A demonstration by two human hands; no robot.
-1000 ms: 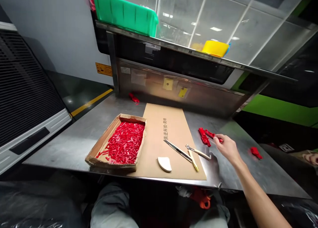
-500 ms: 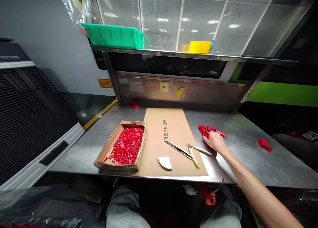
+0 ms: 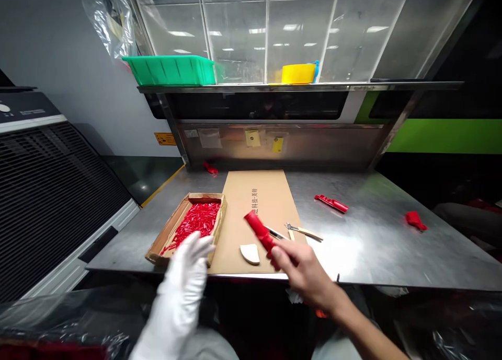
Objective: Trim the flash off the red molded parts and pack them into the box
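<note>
My right hand (image 3: 300,268), bare, grips the lower end of a red tubular piece (image 3: 259,229) and holds it tilted above the cardboard sheet (image 3: 259,182). My left hand (image 3: 186,276) wears a white glove, fingers apart and holding nothing, in front of the box (image 3: 168,232) of small red pieces (image 3: 198,221). A white quarter-round piece (image 3: 250,254) lies on the cardboard. Cutting pliers (image 3: 306,231) rest at its right edge, beside a slim metal tool (image 3: 276,233) partly hidden by the red piece.
Another red piece (image 3: 331,203) lies on the metal table (image 3: 368,234), with a red scrap (image 3: 415,220) farther right and one (image 3: 210,168) at the back left. A shelf (image 3: 243,88) above carries a green bin (image 3: 170,71) and a yellow tape roll (image 3: 298,73).
My right hand has lifted one red piece off the table and brought it left over the cardboard. My gloved left hand has come into view. The camera view has shifted slightly.
</note>
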